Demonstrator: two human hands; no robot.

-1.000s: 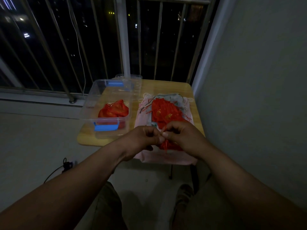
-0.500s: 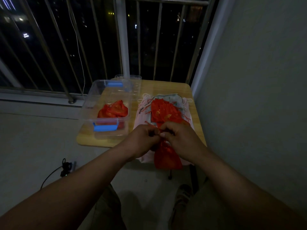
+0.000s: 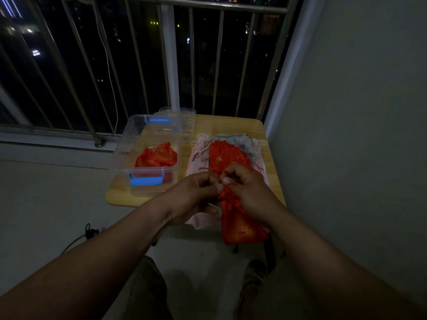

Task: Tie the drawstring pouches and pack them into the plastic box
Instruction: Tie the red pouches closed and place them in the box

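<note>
Head cam, pretty dim: both hands are bunched together at the near edge of the wooden worktop [image 3: 270,181], left hand [image 3: 196,195] and right hand [image 3: 245,192] pinching the gathered neck and strings of a red drawstring pouch [image 3: 240,225] that hangs down off the edge. Behind them there's a pile of red pouches [image 3: 228,155] on pale cloth bags [image 3: 258,162]. The clear plastic box [image 3: 129,144] with blue latches sits to the left with tied red pouches [image 3: 157,155] inside.

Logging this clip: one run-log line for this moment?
both hands tying red fabric drawstring pouch | clear plastic box holds red pouches
</note>
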